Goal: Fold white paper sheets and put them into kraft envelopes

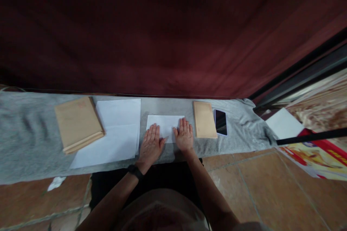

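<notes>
A small white sheet of paper (166,122), perhaps folded, lies flat in front of me on the grey cloth. My left hand (151,143) rests palm down over its left edge, fingers stretched out and thumb pointing inward. On the right edge lies my right hand (184,137), also flat with its fingers extended. Larger white sheets (119,133) are spread to the left, creased across the middle. A stack of brown envelopes (78,122) partly covers them. To the right of my right hand is a smaller brown envelope or stack of envelopes (205,120).
A phone (221,122) with a dark screen lies beside the right-hand envelope. The grey cloth (238,130) covers a long narrow surface against a dark red curtain or panel (162,43). At the right are a dark frame and a red-yellow printed box (317,155). Tiled floor (265,184) shows below.
</notes>
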A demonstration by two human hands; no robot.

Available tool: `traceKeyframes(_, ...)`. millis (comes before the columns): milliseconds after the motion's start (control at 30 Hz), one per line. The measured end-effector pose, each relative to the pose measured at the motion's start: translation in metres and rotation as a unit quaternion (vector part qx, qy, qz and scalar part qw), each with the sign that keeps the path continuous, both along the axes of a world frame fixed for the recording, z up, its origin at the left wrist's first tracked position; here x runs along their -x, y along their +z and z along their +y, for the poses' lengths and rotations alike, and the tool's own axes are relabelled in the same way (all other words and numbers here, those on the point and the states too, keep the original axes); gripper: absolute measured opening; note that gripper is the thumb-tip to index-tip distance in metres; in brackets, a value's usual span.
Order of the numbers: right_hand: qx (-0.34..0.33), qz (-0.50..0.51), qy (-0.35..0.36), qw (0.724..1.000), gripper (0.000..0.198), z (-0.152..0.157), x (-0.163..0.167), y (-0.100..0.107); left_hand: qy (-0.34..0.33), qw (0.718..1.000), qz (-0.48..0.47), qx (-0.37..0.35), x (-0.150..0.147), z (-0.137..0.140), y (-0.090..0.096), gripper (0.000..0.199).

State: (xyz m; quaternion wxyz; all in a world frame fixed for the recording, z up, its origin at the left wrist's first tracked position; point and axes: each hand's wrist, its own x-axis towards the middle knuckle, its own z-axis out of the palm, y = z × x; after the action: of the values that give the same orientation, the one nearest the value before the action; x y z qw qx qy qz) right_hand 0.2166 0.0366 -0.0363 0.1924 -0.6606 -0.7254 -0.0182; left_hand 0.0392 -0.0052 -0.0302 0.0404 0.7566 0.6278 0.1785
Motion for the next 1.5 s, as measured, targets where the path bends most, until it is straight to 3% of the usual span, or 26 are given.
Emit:
traceKeyframes(300,0.013,0.008,-0.025,1.0,0.056,0.004,-0.008,0.004,0.03,0.999,-0.002,-0.016,0.012,-0.006,-0.002,0.07)
traceKeyframes(400,0.022,0.015,-0.012,1.0,0.051,0.021,-0.007,0.017,0.029,0.999,-0.004,-0.024,0.011,-0.007,-0.003,0.07)
traceKeyframes(567,0.091,-0.004,0.078,0.993,0.039,0.059,0.004,0.042,0.025,0.999,-0.004,-0.036,0.012,-0.006,-0.006,0.07)
traceKeyframes(667,0.14,-0.024,0.081,0.987,0.035,0.075,0.009,0.049,0.026,0.999,-0.003,-0.039,0.013,-0.007,-0.006,0.07)
traceKeyframes(800,0.158,-0.018,0.078,0.984,0.028,0.088,0.005,0.056,0.021,0.999,-0.003,-0.037,0.015,-0.008,-0.005,0.069)
traceKeyframes(1167,0.201,0.139,0.098,0.965,0.018,0.073,-0.037,0.073,-0.006,0.999,-0.035,-0.038,0.019,-0.008,0.002,0.064)
traceKeyframes(1267,0.2,0.231,0.076,0.949,0.021,0.063,-0.045,0.068,-0.019,0.997,-0.059,-0.051,0.02,-0.012,0.013,0.061)
traceKeyframes(1333,0.204,0.338,0.027,0.919,0.025,0.052,-0.046,0.06,-0.039,0.996,-0.07,-0.05,0.02,-0.017,0.021,0.062)
traceKeyframes(1400,0.204,0.471,-0.043,0.857,0.028,0.037,-0.044,0.048,-0.077,0.994,-0.07,-0.038,0.02,-0.022,0.026,0.066)
traceKeyframes(1500,0.203,0.51,-0.068,0.834,0.036,0.01,-0.034,0.03,-0.146,0.988,-0.046,-0.014,0.02,-0.03,0.026,0.073)
